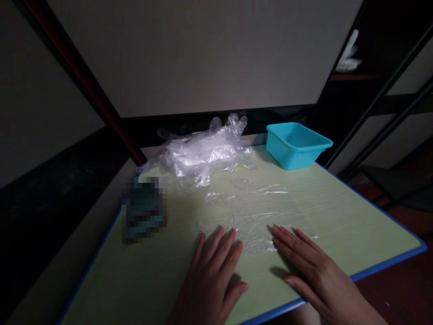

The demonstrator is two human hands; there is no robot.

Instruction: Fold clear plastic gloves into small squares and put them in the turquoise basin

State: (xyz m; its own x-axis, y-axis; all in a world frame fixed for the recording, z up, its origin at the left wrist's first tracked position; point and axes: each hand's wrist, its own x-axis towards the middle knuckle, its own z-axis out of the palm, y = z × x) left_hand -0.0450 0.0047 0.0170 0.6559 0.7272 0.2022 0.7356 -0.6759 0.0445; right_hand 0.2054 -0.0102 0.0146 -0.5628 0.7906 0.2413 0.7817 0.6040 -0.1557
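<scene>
A clear, wrinkled plastic film [260, 212], possibly a disposable glove, lies spread on the pale green table [352, 225]. My left hand [216, 275] is open, palm down, its fingertips at the film's near left edge. At the near right edge, my right hand [309, 264] is open too, fingers extended toward the film and thumb apart. Neither hand holds anything. Behind the film lies a heap of crumpled clear plastic gloves [206, 151].
A turquoise plastic basin [294, 146] stands at the table's back right. A pixelated dark object [144, 210] sits at the left edge. Pale panels rise behind the table, and a white item [349, 58] rests on a shelf at the upper right.
</scene>
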